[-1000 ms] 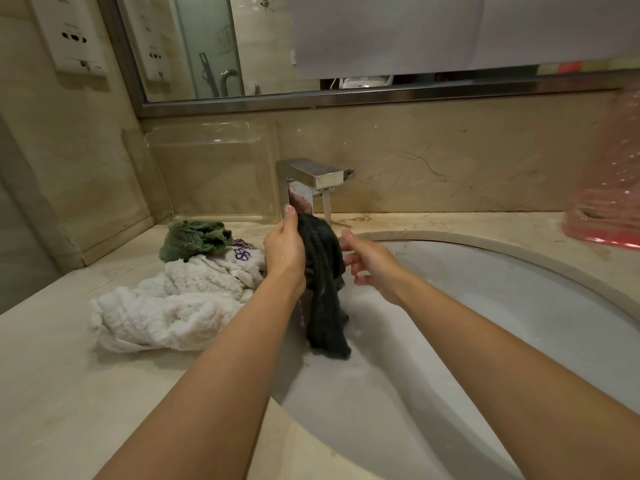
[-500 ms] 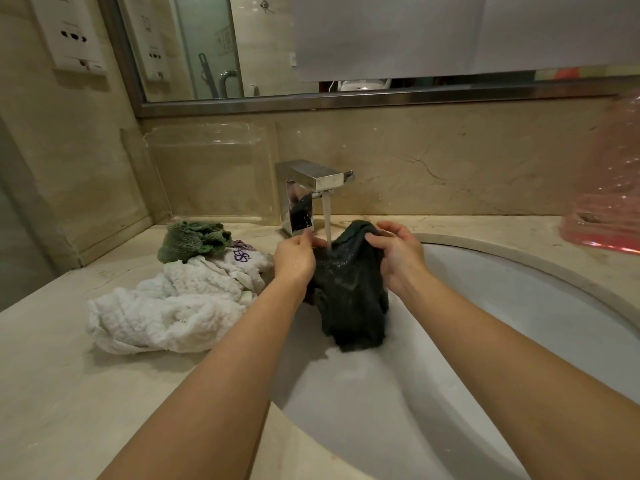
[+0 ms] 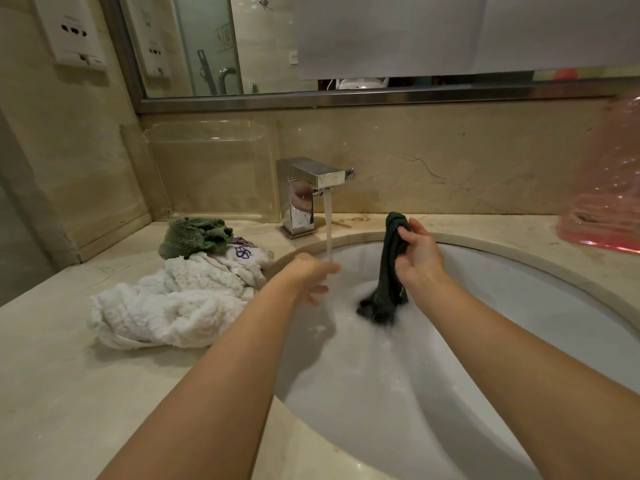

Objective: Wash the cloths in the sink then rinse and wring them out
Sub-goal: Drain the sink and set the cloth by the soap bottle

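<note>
1. My right hand (image 3: 417, 258) grips the dark cloth (image 3: 389, 271) near its top. The cloth hangs down as a twisted rope, and its lower end touches the foamy water in the sink (image 3: 485, 244).
2. My left hand (image 3: 311, 275) holds nothing. Its fingers are relaxed and it sits under the water stream (image 3: 328, 230) from the tap (image 3: 311, 188).
3. The white towel (image 3: 166, 306), a small white cloth with purple print (image 3: 242, 252) and the green cloth (image 3: 194, 233) lie on the desk (image 3: 52, 375), just beside the sink rim. I judge that they are not washed yet.
4. Risk: the dark cloth is held by one hand only. It looks wet and heavy, so it may slip back into the foam.
5. Risk: the tap runs and the sink holds much foam. I cannot see the drain, so the level may rise.
6. Risk: splashes from my left hand may wet the towel pile nearby.
</note>
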`<state>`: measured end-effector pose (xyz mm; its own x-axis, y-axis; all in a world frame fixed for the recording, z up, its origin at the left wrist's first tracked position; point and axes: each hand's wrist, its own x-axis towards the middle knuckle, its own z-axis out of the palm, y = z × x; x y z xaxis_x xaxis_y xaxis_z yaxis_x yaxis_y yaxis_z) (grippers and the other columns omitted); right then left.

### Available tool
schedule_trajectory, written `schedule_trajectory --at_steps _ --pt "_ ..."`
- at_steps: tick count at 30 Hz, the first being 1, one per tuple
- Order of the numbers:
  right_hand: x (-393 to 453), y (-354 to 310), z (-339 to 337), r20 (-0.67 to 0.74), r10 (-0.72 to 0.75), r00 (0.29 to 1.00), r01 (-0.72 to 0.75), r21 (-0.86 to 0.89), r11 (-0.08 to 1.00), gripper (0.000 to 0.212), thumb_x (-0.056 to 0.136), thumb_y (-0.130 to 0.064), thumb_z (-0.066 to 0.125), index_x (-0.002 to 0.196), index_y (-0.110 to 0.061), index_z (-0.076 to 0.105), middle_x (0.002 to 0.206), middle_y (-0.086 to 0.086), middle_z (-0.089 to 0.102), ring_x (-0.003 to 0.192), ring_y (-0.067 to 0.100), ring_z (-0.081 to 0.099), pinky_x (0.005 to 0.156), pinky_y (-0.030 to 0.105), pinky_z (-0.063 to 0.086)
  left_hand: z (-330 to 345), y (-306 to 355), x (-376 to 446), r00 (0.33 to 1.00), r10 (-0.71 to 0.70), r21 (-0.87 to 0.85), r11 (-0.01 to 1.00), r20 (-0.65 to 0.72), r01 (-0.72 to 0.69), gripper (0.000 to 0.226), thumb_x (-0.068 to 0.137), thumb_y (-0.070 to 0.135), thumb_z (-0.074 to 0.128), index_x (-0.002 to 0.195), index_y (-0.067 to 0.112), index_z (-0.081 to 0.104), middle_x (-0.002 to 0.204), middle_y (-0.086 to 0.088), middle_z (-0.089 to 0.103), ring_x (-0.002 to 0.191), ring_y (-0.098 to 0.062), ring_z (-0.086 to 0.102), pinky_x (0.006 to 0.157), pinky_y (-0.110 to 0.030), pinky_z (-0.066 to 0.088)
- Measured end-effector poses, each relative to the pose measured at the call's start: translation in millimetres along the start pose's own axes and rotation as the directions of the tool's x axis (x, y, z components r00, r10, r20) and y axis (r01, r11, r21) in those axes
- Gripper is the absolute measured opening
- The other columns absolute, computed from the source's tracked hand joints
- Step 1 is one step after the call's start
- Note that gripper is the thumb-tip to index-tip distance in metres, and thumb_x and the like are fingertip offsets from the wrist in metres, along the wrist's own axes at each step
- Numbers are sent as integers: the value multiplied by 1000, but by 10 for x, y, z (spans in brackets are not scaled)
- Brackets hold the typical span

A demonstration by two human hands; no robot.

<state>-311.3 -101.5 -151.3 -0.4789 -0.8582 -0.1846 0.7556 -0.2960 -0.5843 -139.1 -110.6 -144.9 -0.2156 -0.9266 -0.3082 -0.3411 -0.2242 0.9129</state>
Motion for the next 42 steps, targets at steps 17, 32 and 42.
schedule_trajectory --at_steps 17,32,42 --pt "-107 -12 47 186 40 982 -54 71 996 29 89 15 48 97 -11 57 104 16 59 95 27 60 85 35 54 10 -4 -37 999 37 206 978 -13 -34 37 92 27 63 117 3 54 111 -15 65 96 -28 65 82 -38 57" --pt "80 -89 -77 -5 -36 999 36 145 989 25 90 10 52 98 -12 61 115 17 60 104 28 61 98 37 51 -8 92 -83 1000 -16 -316 949 -26 7 28 88 19 68 111 7 57 104 -11 62 94 -20 59 70 -26 52" --pt "115 -109 -142 -38 -41 998 46 153 987 25 89 9 54 99 -12 61 121 18 60 110 30 60 102 39 48 -5 71 -45 981 99 -399 903 -167 -159 19 80 18 76 95 13 65 107 -10 67 98 -19 63 84 -30 55"
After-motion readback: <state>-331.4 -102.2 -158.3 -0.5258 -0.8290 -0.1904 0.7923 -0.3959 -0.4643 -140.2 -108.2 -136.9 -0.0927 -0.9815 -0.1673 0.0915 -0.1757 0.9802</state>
